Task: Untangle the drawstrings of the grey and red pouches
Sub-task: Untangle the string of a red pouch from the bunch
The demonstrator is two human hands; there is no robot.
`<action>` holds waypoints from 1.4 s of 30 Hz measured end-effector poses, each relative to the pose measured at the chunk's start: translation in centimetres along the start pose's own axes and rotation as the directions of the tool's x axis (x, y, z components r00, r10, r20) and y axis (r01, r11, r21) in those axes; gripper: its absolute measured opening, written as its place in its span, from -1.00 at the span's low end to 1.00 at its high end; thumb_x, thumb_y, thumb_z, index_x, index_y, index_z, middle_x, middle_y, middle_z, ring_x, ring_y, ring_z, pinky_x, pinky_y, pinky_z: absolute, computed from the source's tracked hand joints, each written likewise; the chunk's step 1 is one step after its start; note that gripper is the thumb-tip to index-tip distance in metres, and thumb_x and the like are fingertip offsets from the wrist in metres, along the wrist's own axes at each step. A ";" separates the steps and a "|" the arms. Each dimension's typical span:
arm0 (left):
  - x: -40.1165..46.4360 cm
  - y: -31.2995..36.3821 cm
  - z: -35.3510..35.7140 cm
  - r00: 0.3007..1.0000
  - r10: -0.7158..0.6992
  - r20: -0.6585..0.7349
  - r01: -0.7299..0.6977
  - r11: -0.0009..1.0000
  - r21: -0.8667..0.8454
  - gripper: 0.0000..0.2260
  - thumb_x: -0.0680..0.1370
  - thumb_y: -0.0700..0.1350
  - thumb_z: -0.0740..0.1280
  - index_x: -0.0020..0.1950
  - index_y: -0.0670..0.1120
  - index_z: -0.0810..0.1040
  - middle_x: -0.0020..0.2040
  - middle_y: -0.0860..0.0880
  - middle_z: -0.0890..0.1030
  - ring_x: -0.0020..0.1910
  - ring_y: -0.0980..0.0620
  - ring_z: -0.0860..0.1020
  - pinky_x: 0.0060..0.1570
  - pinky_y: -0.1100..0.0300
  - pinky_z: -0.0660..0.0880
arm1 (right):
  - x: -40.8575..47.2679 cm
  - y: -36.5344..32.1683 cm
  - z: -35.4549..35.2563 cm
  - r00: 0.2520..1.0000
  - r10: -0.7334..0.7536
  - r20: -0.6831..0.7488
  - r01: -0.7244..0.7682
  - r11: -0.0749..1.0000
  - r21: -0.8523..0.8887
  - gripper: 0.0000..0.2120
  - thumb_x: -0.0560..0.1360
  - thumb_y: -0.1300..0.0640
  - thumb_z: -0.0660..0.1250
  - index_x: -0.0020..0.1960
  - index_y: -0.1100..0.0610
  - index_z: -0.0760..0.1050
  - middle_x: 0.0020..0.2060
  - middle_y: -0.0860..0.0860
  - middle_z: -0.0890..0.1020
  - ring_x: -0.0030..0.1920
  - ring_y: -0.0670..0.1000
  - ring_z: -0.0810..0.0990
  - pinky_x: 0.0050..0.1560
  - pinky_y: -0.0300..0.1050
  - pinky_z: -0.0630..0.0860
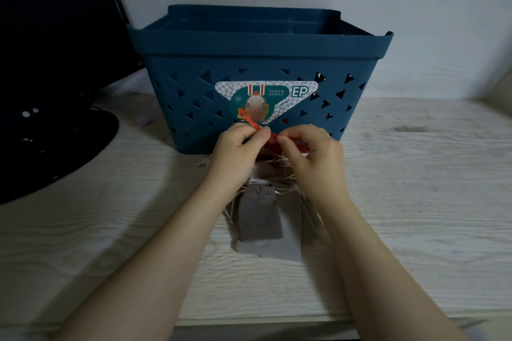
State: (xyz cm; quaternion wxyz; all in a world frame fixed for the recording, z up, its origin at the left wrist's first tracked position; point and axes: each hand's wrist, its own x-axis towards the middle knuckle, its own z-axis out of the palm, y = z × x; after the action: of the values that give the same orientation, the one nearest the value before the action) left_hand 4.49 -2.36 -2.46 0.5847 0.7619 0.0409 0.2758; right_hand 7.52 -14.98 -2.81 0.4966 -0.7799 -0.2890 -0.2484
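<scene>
I am seeing a dark blue basket (pixel 257 63) showing triangular cut-outs and a white, chequered sticker (pixel 263 101) with teal lettering. I am watching an orange-red drawstring (pixel 250 122) standing out against it, grey pouches (pixel 260 213) with pale cream strings (pixel 288 171) lying below, and pale wood grain running across the table (pixel 415 188).

One head-worn wide-angle camera looks forward and down, close over the pale wood-grain table (pixel 401 202), with the perforated dark blue plastic basket (pixel 257 63) near at twelve o'clock.
</scene>
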 end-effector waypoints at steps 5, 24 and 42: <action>-0.4 0.7 0.0 0.975 -0.202 0.087 0.216 0.954 -0.208 -0.79 0.52 -0.14 0.33 -0.31 -0.12 0.61 -0.31 -0.08 0.58 -0.24 0.03 0.52 -0.08 0.09 0.45 | 0.2 0.4 -0.1 0.999 0.039 -0.002 -0.039 0.996 0.077 -0.91 0.38 0.12 0.38 -0.20 0.13 0.63 -0.22 -0.03 0.56 -0.15 0.00 0.56 -0.11 -0.09 0.51; -0.1 0.5 -0.9 0.986 0.029 0.163 -0.016 0.997 -0.078 -0.76 0.44 -0.31 0.40 -0.27 0.03 0.60 -0.31 0.13 0.63 -0.22 0.17 0.57 -0.02 0.20 0.53 | 0.4 0.2 -0.4 0.944 0.263 0.197 -0.311 0.910 0.275 -0.81 0.47 0.25 0.33 -0.13 -0.02 0.61 -0.18 0.01 0.68 -0.14 -0.01 0.63 0.01 0.03 0.58; 0.0 -0.4 -1.0 0.921 0.352 0.169 -0.390 0.824 0.410 -0.90 0.37 -0.29 0.32 -0.17 -0.14 0.55 -0.28 0.09 0.48 -0.30 0.17 0.41 -0.28 0.35 0.33 | 0.1 -0.7 -0.4 0.924 0.301 0.237 -0.350 0.914 0.205 -0.80 0.43 0.26 0.39 -0.29 -0.01 0.57 -0.35 -0.02 0.65 -0.28 -0.01 0.63 -0.12 -0.01 0.60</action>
State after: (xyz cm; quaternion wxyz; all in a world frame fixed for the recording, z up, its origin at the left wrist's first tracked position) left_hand 4.16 -1.41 -2.61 0.3354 0.8775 -0.0725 0.3352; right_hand 7.02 -15.09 -2.14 0.5911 -0.7714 -0.2314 -0.0445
